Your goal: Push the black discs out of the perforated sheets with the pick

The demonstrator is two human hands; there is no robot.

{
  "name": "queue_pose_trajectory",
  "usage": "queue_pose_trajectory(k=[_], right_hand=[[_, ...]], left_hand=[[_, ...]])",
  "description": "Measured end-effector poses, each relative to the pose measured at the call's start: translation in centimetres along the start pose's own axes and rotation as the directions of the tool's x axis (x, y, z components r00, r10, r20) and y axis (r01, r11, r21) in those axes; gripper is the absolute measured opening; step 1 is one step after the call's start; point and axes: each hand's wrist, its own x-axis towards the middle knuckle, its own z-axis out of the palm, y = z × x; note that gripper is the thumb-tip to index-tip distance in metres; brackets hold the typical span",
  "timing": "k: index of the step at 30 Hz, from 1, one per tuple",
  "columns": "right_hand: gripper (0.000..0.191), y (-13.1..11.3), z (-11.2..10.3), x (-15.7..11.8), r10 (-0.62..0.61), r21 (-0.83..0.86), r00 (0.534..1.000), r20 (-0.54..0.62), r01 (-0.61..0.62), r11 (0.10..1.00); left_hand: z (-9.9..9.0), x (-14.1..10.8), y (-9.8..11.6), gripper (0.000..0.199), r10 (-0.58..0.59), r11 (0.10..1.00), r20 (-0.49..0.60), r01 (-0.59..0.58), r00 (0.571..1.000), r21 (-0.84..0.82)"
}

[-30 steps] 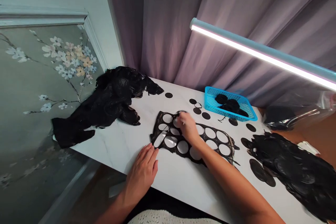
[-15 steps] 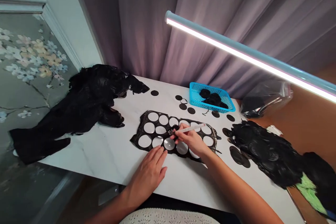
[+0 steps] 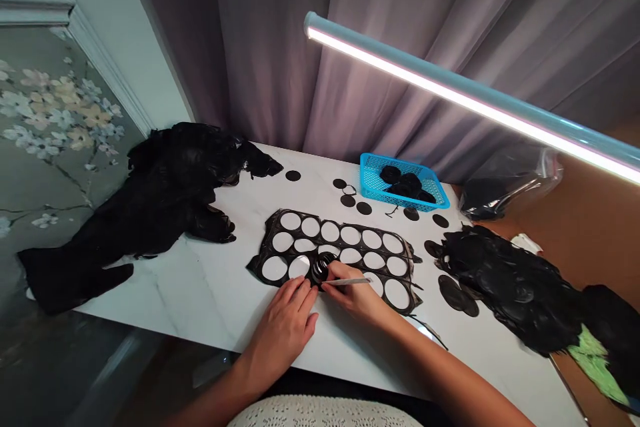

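Observation:
A black sheet [image 3: 291, 253] with rows of round cut-outs lies on the white marbled table [image 3: 200, 293]. My left hand [image 3: 290, 317] rests flat, fingers spread, its fingertips on the sheet's near edge. My right hand [image 3: 350, 287] pinches a slim white pen-like tool [image 3: 353, 281] over the near edge of the sheet. Just beyond its fingertips, a coiled dark piece [image 3: 324, 265] with thin rings covers one of the cut-outs; whether the fingers grip it is hard to tell.
Black material [image 3: 175, 193] is heaped at the left, with another black pile [image 3: 505, 280] at the right. Loose black discs [image 3: 364, 208] lie behind the sheet. A blue basket [image 3: 367, 180] holds black pieces. A lamp tube [image 3: 450, 93] hangs above.
My right hand has moved toward me, to the sheet's near edge, and the tool now lies nearly level. The coiled piece has come nearer too. My left hand has stayed in place.

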Motion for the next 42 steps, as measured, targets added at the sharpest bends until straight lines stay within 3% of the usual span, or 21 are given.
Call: queue_pose_trajectory(k=[8,13,15,16,18,20,22,23,25,28,30,32,33,35,37,42], right_hand=[[0.019,0.5,0.8,-0.2,-0.075,-0.177,0.997,0.027,0.079,0.981],[0.014,0.2,2.3,-0.6,-0.262,-0.477,0.957,0.125,0.289,0.83],[0.014,0.4,1.3,0.1,-0.263,-0.494,0.963,0.06,0.258,0.83],[0.015,0.7,0.1,0.6,-0.242,-0.483,0.97,-0.031,0.198,0.853],[0.02,1.7,-3.2,1.7,-0.156,-0.419,0.939,-0.306,0.014,0.908],[0.024,2.8,-7.0,2.2,-0.016,-0.299,0.815,-0.579,-0.194,0.934],[0.026,3.5,-10.1,2.0,0.094,-0.169,0.733,-0.674,-0.276,0.946],[0.027,3.6,-11.0,1.6,0.142,-0.102,0.72,-0.68,-0.285,0.953],[0.028,3.1,-11.7,0.6,0.261,0.074,0.745,-0.614,-0.275,0.959],[0.03,1.3,-10.6,-0.9,0.422,0.469,0.866,-0.27,-0.265,0.843],[0.033,0.0,-9.6,-1.5,0.396,0.679,0.918,-0.01,-0.284,0.677],[0.035,-0.7,-9.1,-1.6,0.334,0.798,0.933,0.133,-0.301,0.522],[0.035,-0.8,-9.1,-1.6,0.319,0.835,0.934,0.161,-0.302,0.461],[0.037,-0.5,-9.5,-1.5,0.319,0.884,0.934,0.159,-0.279,0.375],[0.038,0.5,-10.2,-1.4,0.344,0.914,0.931,0.124,-0.242,0.325],[0.04,2.6,-11.8,-2.0,0.415,0.951,0.908,0.065,-0.182,0.249]], left_hand=[[0.2,-0.1,-0.1,0.035,0.015,0.999,0.021,-0.015,1.0,0.033],[0.4,-0.2,-0.4,0.034,0.047,0.997,-0.003,-0.047,0.999,0.059],[0.6,-0.1,-0.7,0.035,0.064,0.996,-0.016,-0.063,0.998,0.065],[0.7,-0.1,-0.9,0.035,0.073,0.995,-0.025,-0.071,0.997,0.068],[0.9,0.0,-1.3,0.035,0.097,0.992,-0.041,-0.094,0.994,0.08],[0.7,0.2,-1.7,0.035,0.133,0.988,-0.044,-0.128,0.99,0.091],[0.1,0.6,-1.9,0.033,0.154,0.985,-0.021,-0.152,0.988,0.078],[-0.5,1.0,-1.9,0.03,0.152,0.987,0.005,-0.152,0.988,0.056],[-1.8,2.3,-1.6,0.025,0.116,0.993,0.066,-0.115,0.991,-0.025],[-3.8,5.5,-0.8,0.04,0.021,0.967,0.115,0.009,0.993,-0.256],[-4.4,8.3,-0.2,0.065,-0.039,0.873,0.211,0.136,0.977,-0.469],[-4.2,11.2,0.3,0.081,0.034,0.698,0.4,0.264,0.916,-0.665],[-3.8,12.5,0.5,0.084,0.099,0.57,0.477,0.343,0.873,-0.746],[-2.8,14.6,1.0,0.078,0.188,0.302,0.562,0.498,0.805,-0.813],[-1.9,16.0,1.5,0.064,0.214,0.113,0.597,0.587,0.773,-0.801],[-1.2,17.4,2.5,0.032,0.159,-0.098,0.651,0.668,0.743,-0.738]])
